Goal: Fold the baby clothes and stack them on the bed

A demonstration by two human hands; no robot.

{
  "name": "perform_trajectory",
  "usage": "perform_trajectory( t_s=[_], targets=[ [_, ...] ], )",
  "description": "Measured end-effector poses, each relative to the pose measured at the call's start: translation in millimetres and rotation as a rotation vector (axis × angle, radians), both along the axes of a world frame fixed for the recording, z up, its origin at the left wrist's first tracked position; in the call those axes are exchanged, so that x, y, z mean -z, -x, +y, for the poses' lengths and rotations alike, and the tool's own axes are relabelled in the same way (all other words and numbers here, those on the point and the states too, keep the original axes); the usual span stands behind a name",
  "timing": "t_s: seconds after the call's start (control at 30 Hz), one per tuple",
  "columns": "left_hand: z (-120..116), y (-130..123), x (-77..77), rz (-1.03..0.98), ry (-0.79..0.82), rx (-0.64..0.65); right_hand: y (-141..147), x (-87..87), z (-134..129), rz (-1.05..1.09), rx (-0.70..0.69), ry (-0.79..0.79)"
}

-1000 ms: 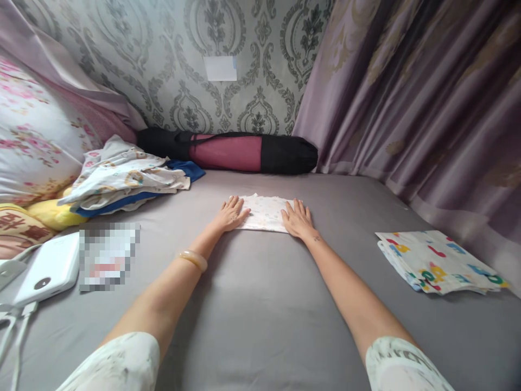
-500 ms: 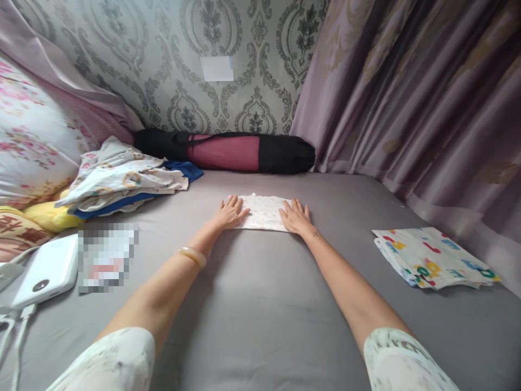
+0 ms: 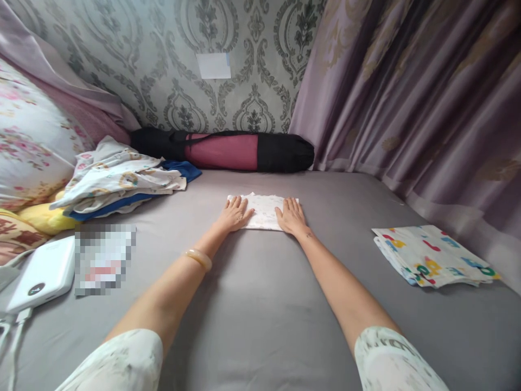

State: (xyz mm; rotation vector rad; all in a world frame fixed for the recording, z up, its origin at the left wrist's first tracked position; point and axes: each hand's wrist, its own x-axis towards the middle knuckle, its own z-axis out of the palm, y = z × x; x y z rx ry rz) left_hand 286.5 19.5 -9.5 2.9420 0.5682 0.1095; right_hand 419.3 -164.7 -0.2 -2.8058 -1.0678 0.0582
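A folded white cloth with a faint pattern (image 3: 264, 212) lies flat on the grey bed sheet (image 3: 260, 304), straight ahead of me. My left hand (image 3: 236, 213) rests palm down on its left end, fingers stretched out. On the right end lies my right hand (image 3: 291, 215), also flat with its fingers apart. Both palms cover the cloth's side edges, and its middle shows between them. Neither hand grips anything.
Folded cloth with colourful letters (image 3: 433, 255) lies at right. A pile of clothes (image 3: 118, 174) sits at left, near a white power bank (image 3: 43, 271) with cables. A long black and maroon bag (image 3: 222, 152) runs along the wall; curtains (image 3: 386, 98) hang at right.
Both hands have shifted slightly inward over the ends of the folded cloth, a little closer together. They stay flat on it. The view has moved very slightly.
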Motion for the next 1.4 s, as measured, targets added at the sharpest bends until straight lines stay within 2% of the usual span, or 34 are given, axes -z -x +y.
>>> perform_trajectory(
  t_s=[0.17,0.27,0.53,0.67,0.83,1.07,1.2,1.3,1.4],
  targets=[
    [-9.8,-2.2,-10.7,0.009,0.008,-0.03,4.2,-13.5,4.8,0.043,0.004,0.037],
    [-21.0,-6.5,-13.2,-0.046,-0.049,-0.043,12.4,-18.1,12.9,-0.02,-0.028,-0.032],
    [-28.8,-10.3,-6.3,-0.027,-0.016,-0.037,21.9,-4.0,21.1,0.016,-0.038,-0.045],
    [-30.2,-11.8,-8.6,-0.003,-0.001,-0.045,22.3,-10.6,23.8,0.052,-0.022,-0.022],
    [-38.4,-14.6,-3.4,-0.108,-0.065,-0.099,32.0,-17.8,41.5,0.023,-0.075,-0.076],
    [-41.1,-15.8,-0.6,-0.114,-0.027,-0.108,38.8,-2.0,50.2,0.023,-0.09,-0.095],
    [-38.2,-8.0,-8.4,-0.122,-0.029,-0.107,35.6,-3.5,50.9,0.031,-0.094,-0.074],
    [-33.3,6.9,-13.6,-0.164,-0.074,-0.134,38.3,-9.3,57.2,0.063,-0.058,-0.049],
    [-26.5,23.5,-15.2,-0.162,-0.07,-0.182,47.6,-11.7,66.6,0.039,-0.082,-0.077]
  ],
)
